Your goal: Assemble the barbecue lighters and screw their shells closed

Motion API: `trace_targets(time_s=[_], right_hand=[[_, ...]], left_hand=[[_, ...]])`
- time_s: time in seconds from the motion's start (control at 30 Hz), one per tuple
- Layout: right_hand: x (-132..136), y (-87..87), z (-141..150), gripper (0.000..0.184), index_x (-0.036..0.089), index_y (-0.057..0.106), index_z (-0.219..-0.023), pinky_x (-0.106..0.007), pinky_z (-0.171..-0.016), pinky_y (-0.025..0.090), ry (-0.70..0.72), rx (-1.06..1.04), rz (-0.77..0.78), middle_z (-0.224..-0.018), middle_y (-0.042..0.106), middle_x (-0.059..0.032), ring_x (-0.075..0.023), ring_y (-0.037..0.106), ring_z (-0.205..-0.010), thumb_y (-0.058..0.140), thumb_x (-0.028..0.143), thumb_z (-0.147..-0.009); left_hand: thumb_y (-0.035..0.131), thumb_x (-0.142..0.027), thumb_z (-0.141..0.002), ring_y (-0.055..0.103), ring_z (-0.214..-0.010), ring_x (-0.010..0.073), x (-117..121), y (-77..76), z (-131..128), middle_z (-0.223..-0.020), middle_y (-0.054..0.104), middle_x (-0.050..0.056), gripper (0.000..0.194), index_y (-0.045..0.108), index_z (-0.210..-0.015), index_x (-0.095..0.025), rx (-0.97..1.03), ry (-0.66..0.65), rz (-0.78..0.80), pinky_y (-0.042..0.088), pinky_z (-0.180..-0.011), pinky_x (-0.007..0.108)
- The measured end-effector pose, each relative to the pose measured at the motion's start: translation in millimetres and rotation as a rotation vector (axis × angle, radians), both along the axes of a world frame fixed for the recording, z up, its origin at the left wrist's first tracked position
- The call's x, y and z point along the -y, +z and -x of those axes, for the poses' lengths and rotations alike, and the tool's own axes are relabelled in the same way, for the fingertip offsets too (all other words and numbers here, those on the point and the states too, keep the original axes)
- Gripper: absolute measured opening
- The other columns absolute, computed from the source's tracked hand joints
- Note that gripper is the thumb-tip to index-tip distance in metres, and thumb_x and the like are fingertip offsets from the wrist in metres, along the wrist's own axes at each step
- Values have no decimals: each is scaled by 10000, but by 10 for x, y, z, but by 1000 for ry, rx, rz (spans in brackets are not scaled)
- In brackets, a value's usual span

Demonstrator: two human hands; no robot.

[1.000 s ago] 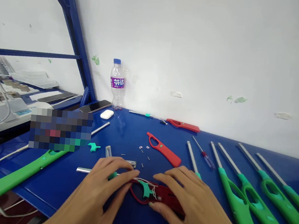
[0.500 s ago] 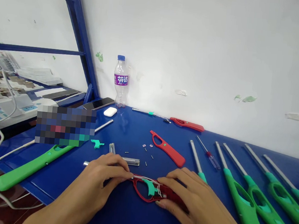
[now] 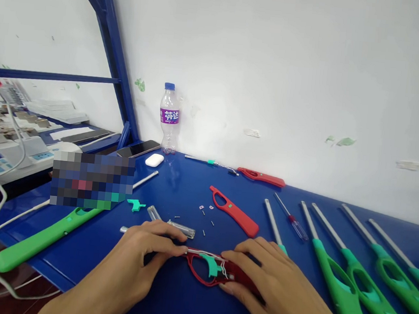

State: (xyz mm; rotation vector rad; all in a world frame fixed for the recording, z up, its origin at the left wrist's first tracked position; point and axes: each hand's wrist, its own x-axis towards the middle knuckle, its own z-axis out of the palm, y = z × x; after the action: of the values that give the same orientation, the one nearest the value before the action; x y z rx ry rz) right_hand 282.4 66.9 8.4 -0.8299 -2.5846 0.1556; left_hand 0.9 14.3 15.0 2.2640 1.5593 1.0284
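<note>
Bright, even light washed the wall [image 3: 278, 60]; the frame's upper right corner darkened, and pixelated blocks [image 3: 89, 172] blurred the middle left.

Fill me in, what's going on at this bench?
A person has an open red housing in both hands: the left hand pinches its narrow end, the right hand grips the wider part. A teal trigger and white wires sit exposed in it. Small screws and another red casing lie beyond the hands, with a screwdriver and green-handled lighters to the right.
</note>
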Motion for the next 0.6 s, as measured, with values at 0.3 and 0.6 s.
trace_targets(time_s=[0.3,0.6], right_hand=[[-19,-3,0,353,333,665,-1227,-416,-801,621,0,8,-17,-1057,719,33,-232,729,-918,830,287,-918],[-42,-69,-37,362,317,658,-1295,-433,-803,673,-3,93,-84,-1115,736,-19,-268,754,-954,777,308,-952]], left_hand=[[524,-114,-991,798,-864,123,6,87,-13,-987,812,-39,371,828,-939,-322,-16,-32,22,620,-772,198],[519,-117,-1022,755,-853,135,74,64,8,-1001,774,-20,346,803,-994,-313,-63,-24,67,592,-772,218]])
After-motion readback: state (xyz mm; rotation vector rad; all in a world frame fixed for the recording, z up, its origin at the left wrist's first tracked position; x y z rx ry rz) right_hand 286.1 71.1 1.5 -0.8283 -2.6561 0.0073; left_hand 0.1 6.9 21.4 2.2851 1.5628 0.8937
